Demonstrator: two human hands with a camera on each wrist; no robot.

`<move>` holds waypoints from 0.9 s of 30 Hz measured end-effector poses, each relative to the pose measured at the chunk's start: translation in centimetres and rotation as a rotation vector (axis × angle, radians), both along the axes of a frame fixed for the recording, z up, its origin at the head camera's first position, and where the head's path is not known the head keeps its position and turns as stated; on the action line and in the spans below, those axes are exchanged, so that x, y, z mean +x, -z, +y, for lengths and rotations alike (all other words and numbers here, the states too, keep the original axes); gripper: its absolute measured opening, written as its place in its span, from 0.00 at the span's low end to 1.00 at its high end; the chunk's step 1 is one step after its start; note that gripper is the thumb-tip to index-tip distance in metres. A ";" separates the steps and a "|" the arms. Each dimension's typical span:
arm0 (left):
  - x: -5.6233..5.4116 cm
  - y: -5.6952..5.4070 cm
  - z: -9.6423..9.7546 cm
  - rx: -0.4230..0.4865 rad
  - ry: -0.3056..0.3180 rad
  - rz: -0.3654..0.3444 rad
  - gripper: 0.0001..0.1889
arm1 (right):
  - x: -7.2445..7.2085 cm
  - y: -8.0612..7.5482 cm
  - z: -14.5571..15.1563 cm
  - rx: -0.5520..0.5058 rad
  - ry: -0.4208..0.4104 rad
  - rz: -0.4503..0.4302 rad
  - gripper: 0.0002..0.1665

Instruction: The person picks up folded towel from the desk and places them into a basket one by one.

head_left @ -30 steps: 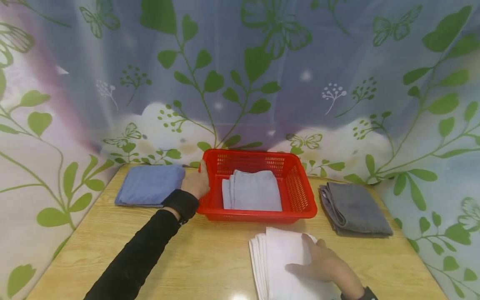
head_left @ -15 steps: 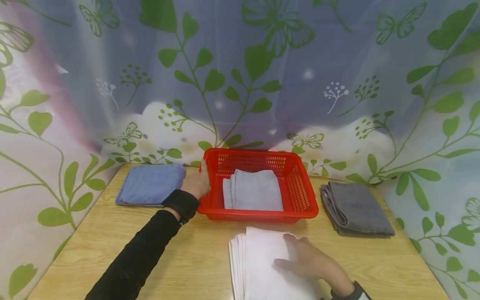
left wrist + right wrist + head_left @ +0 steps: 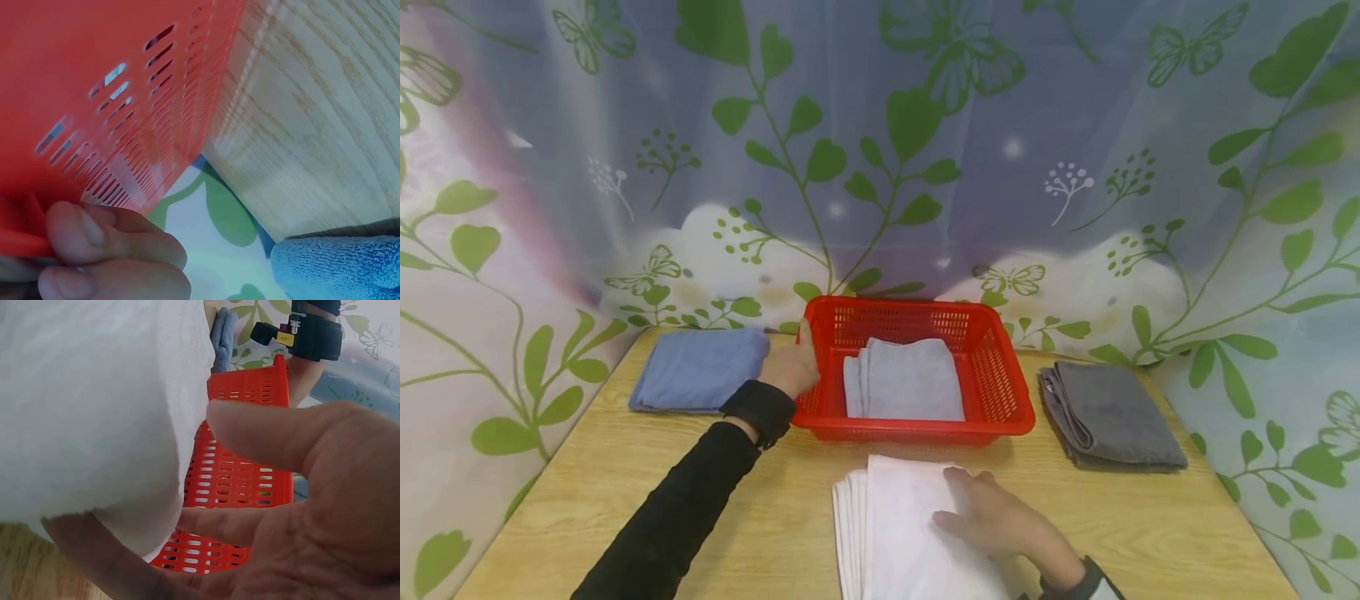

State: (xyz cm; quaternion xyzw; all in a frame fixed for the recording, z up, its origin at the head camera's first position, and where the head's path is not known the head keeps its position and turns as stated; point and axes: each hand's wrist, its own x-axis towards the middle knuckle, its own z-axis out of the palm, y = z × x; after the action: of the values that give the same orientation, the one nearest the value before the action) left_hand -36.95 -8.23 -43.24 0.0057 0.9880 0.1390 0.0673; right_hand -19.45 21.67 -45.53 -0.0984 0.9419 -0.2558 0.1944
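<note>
My left hand [image 3: 792, 367] holds the left rim of a red plastic basket [image 3: 912, 432], its fingers [image 3: 119, 244] curled at the rim in the left wrist view. A folded light grey towel [image 3: 913, 379] lies inside the basket. My right hand [image 3: 996, 517] holds the right side of a folded white towel [image 3: 906, 525] in front of the basket. In the right wrist view, the thumb [image 3: 262, 431] touches the towel's edge and fingers reach beneath it. The towel's near end falls outside the head view.
A folded blue towel [image 3: 700, 371] lies left of the basket, close to the left forearm. To the right is a folded dark grey towel [image 3: 1112, 417]. A patterned curtain [image 3: 880, 167] borders the wooden table [image 3: 760, 525] at the back and sides.
The white towel and my right hand have moved left, bringing the towel more squarely in front of the basket. My left hand and the basket have stayed in place.
</note>
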 end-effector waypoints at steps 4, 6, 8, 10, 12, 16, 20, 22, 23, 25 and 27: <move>-0.1 0.1 -0.2 0.019 -0.001 -0.013 0.47 | -0.1 0.0 0.2 -0.033 -0.025 0.015 0.35; -0.1 0.0 -0.4 0.027 0.003 -0.030 0.48 | 0.0 0.0 0.3 -0.044 -0.036 0.019 0.32; 0.0 -0.1 -0.4 0.036 0.005 -0.046 0.48 | 0.0 0.0 0.3 -0.048 -0.035 0.017 0.31; 0.1 -0.3 -0.5 0.041 0.010 -0.052 0.48 | 0.0 0.0 0.3 -0.047 -0.034 0.030 0.31; 0.0 -0.2 -0.5 0.046 0.016 -0.052 0.48 | 0.1 0.1 0.4 -0.039 -0.030 0.045 0.31; 0.1 0.2 -1.5 0.134 0.044 -0.035 0.43 | 0.1 0.3 0.4 -0.030 -0.026 0.063 0.32; 0.6 0.6 -3.2 0.319 0.077 0.004 0.40 | 0.1 0.4 0.4 -0.031 -0.007 0.061 0.32; 1.2 0.2 -4.1 0.376 0.060 0.056 0.39 | 0.2 0.5 0.4 -0.031 0.003 0.071 0.30; 1.7 0.0 -4.5 0.390 0.034 0.102 0.38 | 0.2 0.5 0.4 -0.034 0.010 0.081 0.29; 2.9 -0.6 -5.2 0.396 -0.035 0.231 0.36 | 0.1 0.6 0.5 -0.036 0.026 0.091 0.27; 4.5 -1.1 -5.6 0.373 -0.103 0.380 0.31 | 0.1 0.6 0.5 -0.030 0.040 0.098 0.26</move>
State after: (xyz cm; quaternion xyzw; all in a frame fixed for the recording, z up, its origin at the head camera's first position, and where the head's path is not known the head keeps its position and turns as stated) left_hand -32.49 -13.82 -42.14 -0.0065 0.9392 0.3182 -0.1285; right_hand -19.36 22.21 -46.10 -0.0950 0.9481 -0.2685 0.1416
